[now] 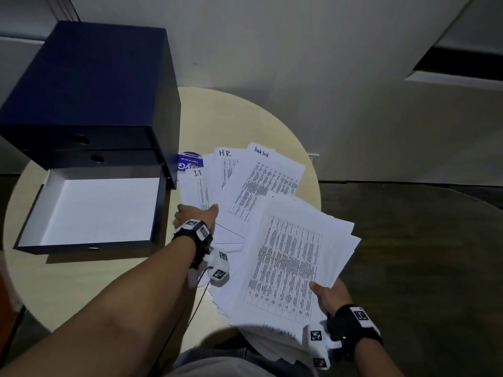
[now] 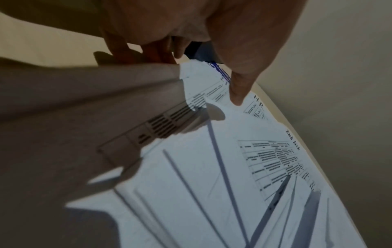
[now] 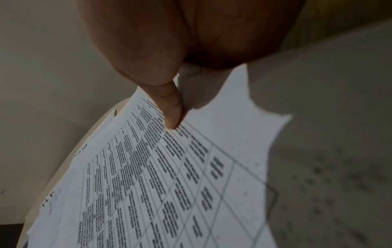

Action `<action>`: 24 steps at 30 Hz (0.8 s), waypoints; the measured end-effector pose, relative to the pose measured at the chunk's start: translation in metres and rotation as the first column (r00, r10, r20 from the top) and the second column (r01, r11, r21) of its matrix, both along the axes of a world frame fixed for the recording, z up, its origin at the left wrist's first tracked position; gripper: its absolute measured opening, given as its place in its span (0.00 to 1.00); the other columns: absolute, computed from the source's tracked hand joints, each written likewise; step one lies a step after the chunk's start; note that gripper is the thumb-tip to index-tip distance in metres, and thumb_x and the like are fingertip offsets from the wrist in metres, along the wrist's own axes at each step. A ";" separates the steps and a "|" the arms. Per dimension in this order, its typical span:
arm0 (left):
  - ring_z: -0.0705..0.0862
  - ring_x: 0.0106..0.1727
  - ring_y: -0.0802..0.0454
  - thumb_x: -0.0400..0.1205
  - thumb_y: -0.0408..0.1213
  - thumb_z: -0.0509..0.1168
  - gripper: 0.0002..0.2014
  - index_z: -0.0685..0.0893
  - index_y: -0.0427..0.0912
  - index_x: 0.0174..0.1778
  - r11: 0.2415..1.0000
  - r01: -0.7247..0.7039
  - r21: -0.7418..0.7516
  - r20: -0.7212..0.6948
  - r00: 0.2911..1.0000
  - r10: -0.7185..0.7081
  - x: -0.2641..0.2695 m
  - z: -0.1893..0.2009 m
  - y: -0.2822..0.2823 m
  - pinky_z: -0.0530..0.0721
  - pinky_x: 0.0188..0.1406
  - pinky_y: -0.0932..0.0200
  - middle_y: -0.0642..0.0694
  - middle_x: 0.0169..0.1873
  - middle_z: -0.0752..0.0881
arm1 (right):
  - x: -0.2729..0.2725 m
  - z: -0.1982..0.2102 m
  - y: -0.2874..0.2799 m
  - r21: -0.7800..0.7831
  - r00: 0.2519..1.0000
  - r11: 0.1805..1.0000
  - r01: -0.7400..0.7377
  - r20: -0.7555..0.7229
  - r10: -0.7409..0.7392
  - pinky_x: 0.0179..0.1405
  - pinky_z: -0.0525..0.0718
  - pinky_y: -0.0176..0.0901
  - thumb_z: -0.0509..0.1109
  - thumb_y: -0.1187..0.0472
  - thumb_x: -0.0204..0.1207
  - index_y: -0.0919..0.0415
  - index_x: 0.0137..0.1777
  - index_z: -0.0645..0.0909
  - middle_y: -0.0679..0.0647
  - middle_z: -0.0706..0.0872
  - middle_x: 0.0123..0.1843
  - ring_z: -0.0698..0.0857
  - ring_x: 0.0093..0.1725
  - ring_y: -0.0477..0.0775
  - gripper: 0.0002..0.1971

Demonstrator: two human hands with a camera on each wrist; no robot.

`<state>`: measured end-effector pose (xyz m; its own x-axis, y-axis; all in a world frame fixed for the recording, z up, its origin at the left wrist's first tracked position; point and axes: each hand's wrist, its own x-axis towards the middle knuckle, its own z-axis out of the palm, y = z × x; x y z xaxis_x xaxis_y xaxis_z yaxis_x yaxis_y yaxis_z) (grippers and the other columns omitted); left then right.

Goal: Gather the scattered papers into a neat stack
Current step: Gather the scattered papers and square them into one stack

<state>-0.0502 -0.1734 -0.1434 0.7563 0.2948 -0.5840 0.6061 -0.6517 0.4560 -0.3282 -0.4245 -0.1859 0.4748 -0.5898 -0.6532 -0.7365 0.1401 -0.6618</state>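
Table (image 1: pixel 81 289): round, beige, under my hands; pale wall (image 1: pixel 299 50) beyond.
Right hand (image 1: pixel 333 295): thumb clamps paper bundle (image 1: pixel 285 254).
Left hand (image 1: pixel 196 214): on loose sheets (image 1: pixel 261 180); closure I cannot tell.

Left hand (image 1: pixel 196 214) outstretched, fingers (image 2: pixel 120 48) curled, thumb down; right hand (image 1: pixel 332 295) in thumb-over pinch.

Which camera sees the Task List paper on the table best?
The head view: the Task List paper lies mostly uncovered, title readable. The left wrist view shows it slanted; the right wrist view only its blurred title edge.
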 end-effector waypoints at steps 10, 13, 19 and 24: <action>0.84 0.43 0.40 0.77 0.33 0.68 0.11 0.81 0.32 0.53 0.981 0.117 -0.154 0.027 0.993 -0.114 0.003 0.009 -0.019 0.82 0.44 0.56 0.37 0.50 0.88 | 0.010 0.003 0.002 0.001 0.999 1.000 -0.030 0.026 0.030 0.41 0.80 0.44 0.74 0.70 0.76 0.65 0.68 0.80 0.59 0.91 0.49 0.84 0.36 0.51 0.20; 0.88 0.52 0.36 0.79 0.33 0.68 0.14 0.85 0.34 0.59 0.970 0.185 -0.157 0.208 0.966 -0.151 0.000 0.036 -0.018 0.83 0.49 0.55 0.35 0.56 0.89 | 0.019 0.006 0.007 0.003 0.998 0.999 -0.043 0.054 0.043 0.52 0.85 0.52 0.74 0.69 0.76 0.61 0.67 0.81 0.58 0.90 0.57 0.87 0.47 0.58 0.19; 0.88 0.54 0.43 0.80 0.36 0.71 0.14 0.87 0.33 0.59 0.937 0.299 -0.183 0.648 0.753 -0.113 0.010 0.133 0.011 0.78 0.47 0.63 0.39 0.52 0.90 | 0.051 0.006 0.019 0.008 0.996 0.999 -0.040 0.075 0.039 0.68 0.80 0.64 0.75 0.69 0.75 0.59 0.68 0.80 0.54 0.88 0.61 0.86 0.60 0.61 0.21; 0.89 0.40 0.59 0.79 0.29 0.73 0.05 0.87 0.36 0.49 0.774 0.381 -0.505 0.718 0.684 0.132 0.005 0.197 0.031 0.88 0.44 0.62 0.52 0.40 0.89 | 0.069 0.000 0.026 0.032 0.997 0.997 -0.066 0.050 0.065 0.65 0.81 0.62 0.76 0.64 0.73 0.62 0.71 0.77 0.60 0.86 0.66 0.86 0.60 0.63 0.26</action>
